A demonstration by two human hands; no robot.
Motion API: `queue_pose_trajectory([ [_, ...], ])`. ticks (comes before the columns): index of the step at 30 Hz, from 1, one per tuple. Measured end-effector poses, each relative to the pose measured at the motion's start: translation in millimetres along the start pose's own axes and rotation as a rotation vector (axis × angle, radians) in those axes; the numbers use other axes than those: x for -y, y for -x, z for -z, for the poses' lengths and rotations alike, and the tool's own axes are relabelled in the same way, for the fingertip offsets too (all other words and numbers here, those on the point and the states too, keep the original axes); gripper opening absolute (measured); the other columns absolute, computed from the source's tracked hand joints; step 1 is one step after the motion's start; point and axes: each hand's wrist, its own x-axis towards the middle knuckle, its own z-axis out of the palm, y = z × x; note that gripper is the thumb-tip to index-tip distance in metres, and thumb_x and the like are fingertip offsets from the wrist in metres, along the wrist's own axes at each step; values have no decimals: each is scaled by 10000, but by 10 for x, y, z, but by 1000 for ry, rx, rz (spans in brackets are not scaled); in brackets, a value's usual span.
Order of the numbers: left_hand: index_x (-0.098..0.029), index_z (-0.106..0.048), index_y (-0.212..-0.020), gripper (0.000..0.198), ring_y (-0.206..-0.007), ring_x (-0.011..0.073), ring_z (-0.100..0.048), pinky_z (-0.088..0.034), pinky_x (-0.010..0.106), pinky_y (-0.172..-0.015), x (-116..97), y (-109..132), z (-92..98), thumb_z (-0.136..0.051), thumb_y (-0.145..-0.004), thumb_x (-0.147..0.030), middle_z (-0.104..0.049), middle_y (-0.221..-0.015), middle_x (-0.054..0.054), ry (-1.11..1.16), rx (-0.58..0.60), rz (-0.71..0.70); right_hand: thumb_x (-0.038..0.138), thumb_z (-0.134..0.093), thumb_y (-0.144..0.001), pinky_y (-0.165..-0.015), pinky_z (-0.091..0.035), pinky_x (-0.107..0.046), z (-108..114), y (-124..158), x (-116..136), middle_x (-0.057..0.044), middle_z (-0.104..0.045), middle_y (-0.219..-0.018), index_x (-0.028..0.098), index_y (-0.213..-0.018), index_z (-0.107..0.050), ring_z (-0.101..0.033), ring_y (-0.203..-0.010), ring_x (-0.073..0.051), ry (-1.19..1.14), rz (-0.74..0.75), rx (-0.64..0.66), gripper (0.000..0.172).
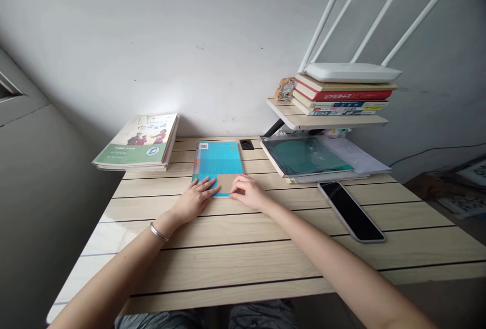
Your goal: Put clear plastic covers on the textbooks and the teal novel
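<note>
A blue book (219,163) lies flat, back cover up, on the wooden table (266,248) near its far edge. My left hand (195,198) rests on the book's near left corner with its fingers stretched flat; a silver bracelet sits on that wrist. My right hand (248,192) touches the book's near right corner, fingers curled down onto its edge. Neither hand has lifted the book.
A stack of books with a green-and-white cover (140,142) sits at the far left corner. A dark green folder on papers (309,157) lies at the right, a black phone (351,211) beside it. A small shelf (326,119) carries stacked books and a white router (351,72).
</note>
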Motion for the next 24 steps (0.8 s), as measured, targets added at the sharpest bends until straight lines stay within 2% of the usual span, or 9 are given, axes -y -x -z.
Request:
queue_pose_trajectory([
  [3, -262, -576, -1265, 384, -1330, 239, -399, -325, 448, -1094, 107, 160, 114, -412, -919, -293, -458, -1431, 67, 149, -61, 51, 315, -674, -768, -700, -502, -320, 163, 173, -207, -44, -608, -815, 198, -680, -684, -594, -752, -165, -149, -147, -50, 148],
  [5, -233, -690, -1069, 297, -1257, 249, -485, -383, 391, -1059, 152, 125, 215, -506, -854, -322, -515, -1376, 80, 290, -119, 289, 349, -701, -729, -692, -517, -315, 279, 171, -289, -55, -629, -860, 187, -682, -689, -610, -735, -162, -233, -328, -49, 169],
  [8, -182, -682, -918, 212, -1079, 269, -608, -490, 359, -908, 219, -181, 338, -588, -756, -281, -646, -1153, 122, 446, -197, 806, 332, -703, -725, -735, -529, -299, 376, -77, -341, -48, -663, -811, 172, -735, -677, -630, -747, -157, -298, -701, -63, 162],
  [10, -149, -641, -939, 234, -947, 271, -652, -528, 351, -768, 279, -470, 385, -596, -735, -253, -680, -1018, 141, 484, -204, 939, 314, -698, -735, -698, -543, -276, 368, -345, -370, -50, -666, -762, 156, -759, -655, -634, -709, -142, -321, -867, -75, 165],
  [13, -123, -612, -774, 143, -757, 285, -656, -509, 352, -597, 366, -830, 428, -638, -686, -232, -673, -772, 142, 541, -172, 1059, 283, -762, -658, -559, -546, -253, 287, -716, -436, -53, -650, -690, 146, -703, -610, -614, -612, -131, -300, -966, -50, 209],
  [16, -137, -555, -626, 120, -603, 260, -610, -464, 346, -513, 385, -984, 470, -668, -634, -176, -584, -568, 87, 620, -143, 1126, 233, -839, -520, -439, -503, -233, 212, -907, -500, -33, -626, -624, 157, -669, -571, -589, -554, -135, -240, -1040, -44, 316],
  [19, -149, -535, -660, 127, -523, 173, -551, -436, 287, -492, 296, -980, 523, -657, -636, -126, -522, -528, 12, 768, -164, 1082, 192, -865, -451, -405, -475, -225, 205, -916, -510, -48, -634, -625, 155, -655, -558, -603, -562, -156, -241, -1057, -35, 371],
  [22, -166, -514, -767, 180, -511, 101, -506, -410, 219, -494, 118, -915, 597, -648, -660, -112, -508, -585, -34, 930, -224, 959, 185, -868, -461, -463, -506, -240, 265, -814, -455, -93, -686, -742, 144, -695, -589, -646, -639, -183, -345, -1005, -14, 366],
  [24, -183, -477, -782, 219, -515, 74, -486, -396, 192, -504, -20, -860, 664, -654, -668, -122, -502, -616, -54, 1005, -265, 876, 203, -866, -486, -563, -542, -246, 337, -725, -415, -90, -713, -895, 158, -817, -627, -671, -742, -183, -442, -937, -14, 411],
])
